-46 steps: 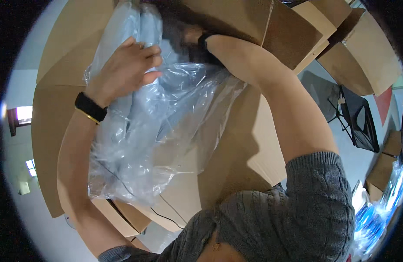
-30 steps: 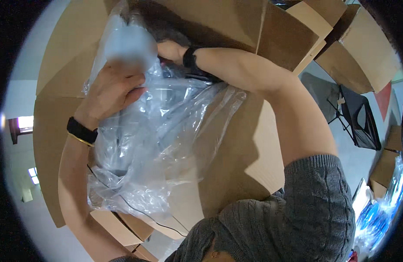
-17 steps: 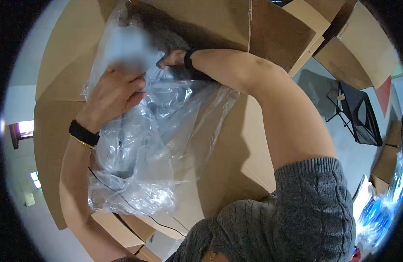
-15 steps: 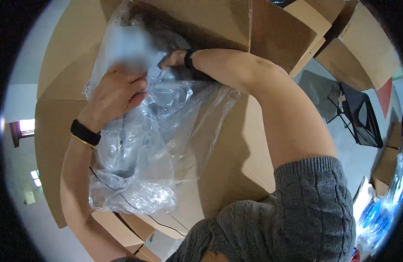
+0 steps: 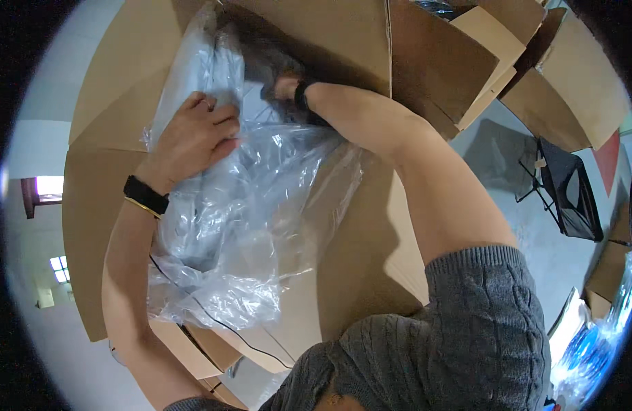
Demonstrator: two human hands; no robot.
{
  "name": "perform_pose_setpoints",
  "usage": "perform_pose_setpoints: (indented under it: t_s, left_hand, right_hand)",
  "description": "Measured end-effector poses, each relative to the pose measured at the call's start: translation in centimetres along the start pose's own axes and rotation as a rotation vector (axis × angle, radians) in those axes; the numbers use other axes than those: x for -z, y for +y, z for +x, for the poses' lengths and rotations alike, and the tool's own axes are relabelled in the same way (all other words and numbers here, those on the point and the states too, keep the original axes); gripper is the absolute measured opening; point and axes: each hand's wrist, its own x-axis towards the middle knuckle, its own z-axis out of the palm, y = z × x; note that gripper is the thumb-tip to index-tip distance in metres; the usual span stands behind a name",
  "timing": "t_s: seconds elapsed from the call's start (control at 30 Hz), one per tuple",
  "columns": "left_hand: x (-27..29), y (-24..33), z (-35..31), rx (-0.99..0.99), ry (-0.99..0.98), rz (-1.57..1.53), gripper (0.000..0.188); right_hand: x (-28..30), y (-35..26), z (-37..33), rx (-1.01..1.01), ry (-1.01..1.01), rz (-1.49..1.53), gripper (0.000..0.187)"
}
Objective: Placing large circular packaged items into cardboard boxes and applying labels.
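A large, crumpled clear plastic bag (image 5: 247, 226) lies inside an open cardboard box (image 5: 357, 260). Pale, upright pieces wrapped in plastic (image 5: 193, 68) stand in the bag toward the far left. My left hand (image 5: 196, 137) has its fingers bent over the near edge of these pieces, gripping them through the film. Farther in and to the right, my right hand (image 5: 284, 87) reaches into the shadowed part beside a pale surface. Its fingers are blurred and partly hidden, so what they touch cannot be made out. A dark band circles each wrist.
The box's tall wall (image 5: 309, 34) rises on the far side. More open cartons (image 5: 460, 61) stand at the far right, near a black folding chair (image 5: 569, 192). Blue and clear plastic wrapping (image 5: 590, 349) lies at lower right. A thin black cable (image 5: 213, 318) crosses the near edge.
My right hand's fingers, stretched leftward earlier, have drawn back toward the right into shadow. My left hand stays on the wrapped pieces. The whole view has shifted slightly.
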Motion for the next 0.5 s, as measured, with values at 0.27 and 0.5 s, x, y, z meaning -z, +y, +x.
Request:
perform_pose_setpoints:
  t_s: [0.27,0.5]
  left_hand:
    - [-1.7,-0.1,-0.8,0.018,-0.117,0.016,0.018]
    - [-2.5,-0.9,0.6,-0.006,-0.091,-0.016,0.018]
  right_hand:
    - [1.0,-1.6,-0.7,0.021,0.203,0.545,0.072]
    - [1.1,0.4,-2.7,-0.038,0.223,0.614,0.066]
